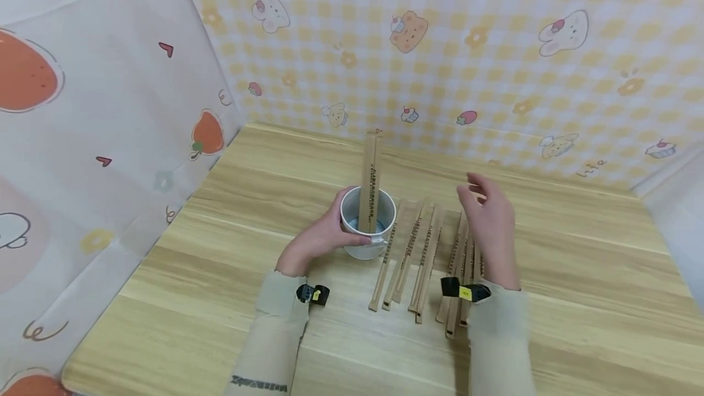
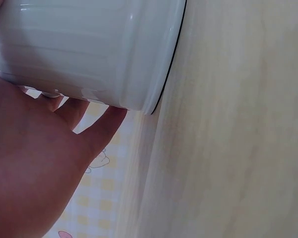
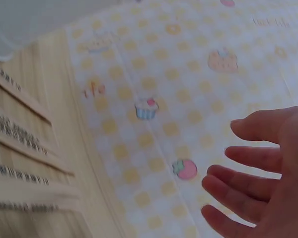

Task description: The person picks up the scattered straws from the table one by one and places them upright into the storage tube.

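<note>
My left hand grips a white cup from its left side, the thumb across the front near the rim. In the left wrist view, the fingers curl along the side of the cup, close to its dark-edged base. Slim brown paper packets, printed with dark characters like wrapped disposable chopsticks, stand upright in the cup and rise well above the rim. My right hand is raised over the right end of the packets on the table, fingers loosely bent. The right wrist view shows nothing between its spread fingers.
Several more paper packets lie side by side, some overlapping, on the wooden table right of the cup. Behind the table hangs a yellow checked cloth. A white printed cloth borders the left side.
</note>
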Demonstrator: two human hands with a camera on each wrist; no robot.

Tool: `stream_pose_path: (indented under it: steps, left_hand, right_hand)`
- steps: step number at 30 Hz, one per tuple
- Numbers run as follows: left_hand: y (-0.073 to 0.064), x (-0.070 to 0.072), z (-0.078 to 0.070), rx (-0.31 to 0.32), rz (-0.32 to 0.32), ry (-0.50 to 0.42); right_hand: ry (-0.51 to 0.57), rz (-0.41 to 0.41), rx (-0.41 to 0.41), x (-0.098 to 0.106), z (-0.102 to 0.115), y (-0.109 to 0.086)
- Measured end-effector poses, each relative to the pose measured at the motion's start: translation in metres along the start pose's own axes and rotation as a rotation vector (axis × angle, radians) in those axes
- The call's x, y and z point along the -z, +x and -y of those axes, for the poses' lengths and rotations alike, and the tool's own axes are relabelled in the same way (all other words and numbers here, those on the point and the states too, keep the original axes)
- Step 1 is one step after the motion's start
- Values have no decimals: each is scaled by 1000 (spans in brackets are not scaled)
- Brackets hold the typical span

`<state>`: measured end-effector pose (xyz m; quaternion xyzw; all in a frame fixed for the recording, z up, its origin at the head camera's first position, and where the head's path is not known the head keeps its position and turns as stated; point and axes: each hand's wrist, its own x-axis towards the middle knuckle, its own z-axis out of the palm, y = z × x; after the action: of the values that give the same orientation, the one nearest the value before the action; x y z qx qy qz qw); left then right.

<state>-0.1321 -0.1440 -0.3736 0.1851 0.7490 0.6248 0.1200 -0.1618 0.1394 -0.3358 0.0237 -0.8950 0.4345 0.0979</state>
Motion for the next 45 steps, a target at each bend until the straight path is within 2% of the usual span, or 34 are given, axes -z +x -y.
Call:
stream_pose_path:
  steps: [4, 10, 16, 26, 32, 38, 45]
  left_hand:
    - [0, 0, 2, 4, 0, -5]
    - [0, 0, 1, 9, -7, -19]
    - [0, 0, 0, 17, -7, -11]
    - [0, 1, 0, 8, -11, 12]
    - [1, -1, 0, 7, -9, -2]
    - [0, -2, 1, 1, -2, -21]
    - [-1, -2, 3, -3, -6, -15]
  right_hand:
    - [-56, 55, -69, 14, -12, -1]
    - [-130, 167, -105, 28, -24, -3]
    - [-171, 211, -143, 38, -40, -4]
    - [-230, 321, -341, 49, -65, -8]
    - [-236, 417, -378, 50, -83, -9]
    - [-216, 443, -424, 49, -95, -11]
    - [-271, 438, -363, 44, -98, -14]
